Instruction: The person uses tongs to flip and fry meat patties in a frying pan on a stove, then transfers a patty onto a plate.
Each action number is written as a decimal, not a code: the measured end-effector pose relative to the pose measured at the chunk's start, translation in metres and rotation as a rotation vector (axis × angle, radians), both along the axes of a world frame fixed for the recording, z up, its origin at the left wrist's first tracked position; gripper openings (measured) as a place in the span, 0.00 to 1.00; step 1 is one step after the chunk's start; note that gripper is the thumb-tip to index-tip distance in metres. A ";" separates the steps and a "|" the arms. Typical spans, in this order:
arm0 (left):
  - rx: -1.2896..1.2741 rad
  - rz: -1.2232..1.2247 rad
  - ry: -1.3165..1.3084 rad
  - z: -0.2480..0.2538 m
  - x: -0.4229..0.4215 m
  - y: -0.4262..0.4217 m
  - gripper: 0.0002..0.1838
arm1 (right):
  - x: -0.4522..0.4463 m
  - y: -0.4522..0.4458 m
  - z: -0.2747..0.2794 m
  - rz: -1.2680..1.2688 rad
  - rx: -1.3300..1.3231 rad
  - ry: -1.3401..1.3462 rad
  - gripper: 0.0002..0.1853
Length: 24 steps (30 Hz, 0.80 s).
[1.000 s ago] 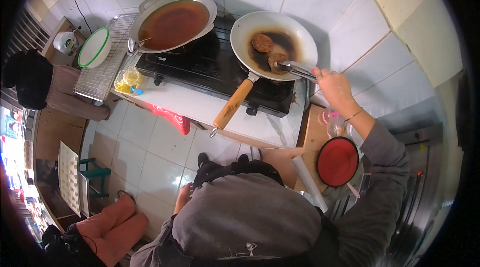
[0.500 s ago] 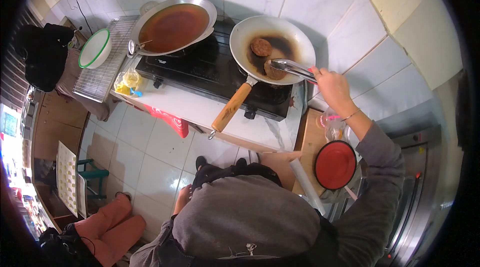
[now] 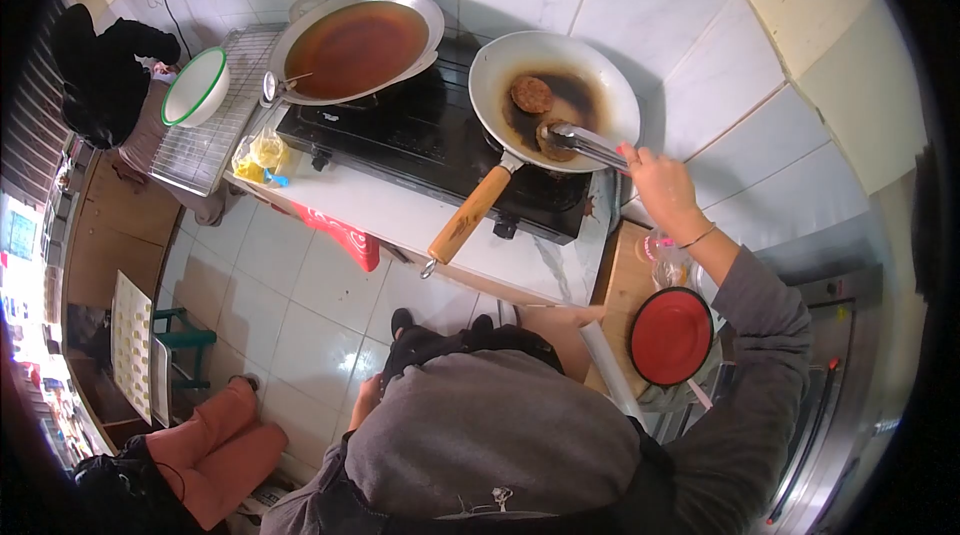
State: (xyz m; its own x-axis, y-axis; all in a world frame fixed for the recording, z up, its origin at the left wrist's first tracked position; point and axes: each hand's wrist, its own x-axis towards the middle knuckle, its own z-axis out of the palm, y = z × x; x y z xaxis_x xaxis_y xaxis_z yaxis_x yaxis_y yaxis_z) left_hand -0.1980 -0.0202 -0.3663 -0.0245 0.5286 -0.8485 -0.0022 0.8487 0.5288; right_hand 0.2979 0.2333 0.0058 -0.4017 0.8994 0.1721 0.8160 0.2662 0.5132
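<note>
My right hand [image 3: 664,197] is closed around metal tongs [image 3: 597,147], whose tips are down in a white frying pan [image 3: 622,95] at the lower of two browned patties [image 3: 552,147]. Whether the tips pinch it or only press on it, I cannot tell. The other patty [image 3: 531,95] lies higher in the pan, beside dark browned residue. The pan's wooden handle [image 3: 468,217] points toward me over the front of the black gas stove [image 3: 400,148]. My left hand [image 3: 367,402] hangs low by my thigh, its fingers mostly hidden.
A wide metal pan [image 3: 436,23] of reddish-brown liquid with a thermometer [image 3: 270,87] sits on the left burner. Left are a wire rack [image 3: 185,167] and green-rimmed bowl [image 3: 200,90]. A red pan [image 3: 672,335] lies right. Two people stand at left; one wears pink trousers [image 3: 215,440].
The view has shifted slightly. The tongs' tips have moved a little over the lower patty. At the far left, the person in black has changed posture.
</note>
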 end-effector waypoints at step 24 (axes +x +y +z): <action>0.015 0.003 -0.002 -0.003 0.002 0.001 0.21 | -0.014 0.041 0.043 -0.160 -0.085 0.254 0.22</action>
